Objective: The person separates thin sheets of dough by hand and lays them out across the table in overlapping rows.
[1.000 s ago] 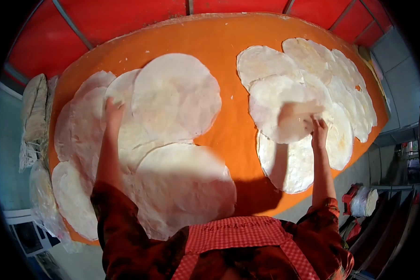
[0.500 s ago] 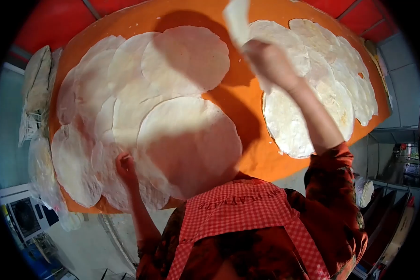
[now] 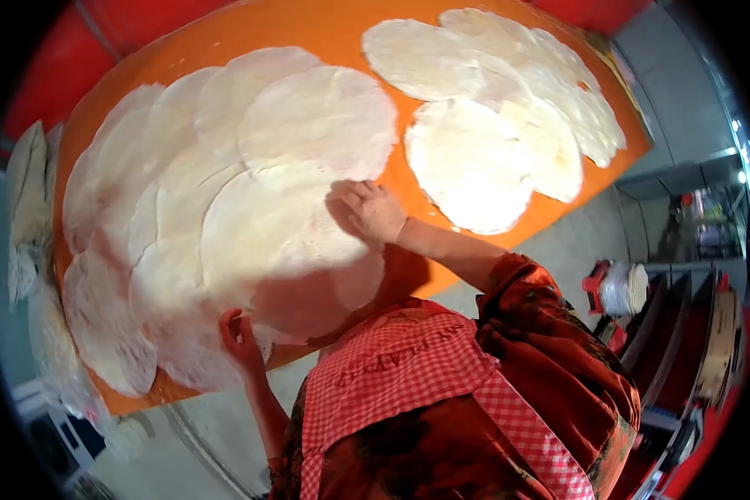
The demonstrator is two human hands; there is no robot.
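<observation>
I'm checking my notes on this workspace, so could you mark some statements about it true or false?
1. The right hand is at the edge of the left-hand group of flatbreads. True.
2. The surface under the flatbreads is blue. False: it is orange.
3. The apron is red-and-white checked. True.
4. All the flatbreads lie in one unbroken group. False: a bare strip separates the left-hand group from the right-hand group of flatbreads.
5. The left hand is above the right-hand group. False: it is by the near edge of the left-hand group.
</observation>
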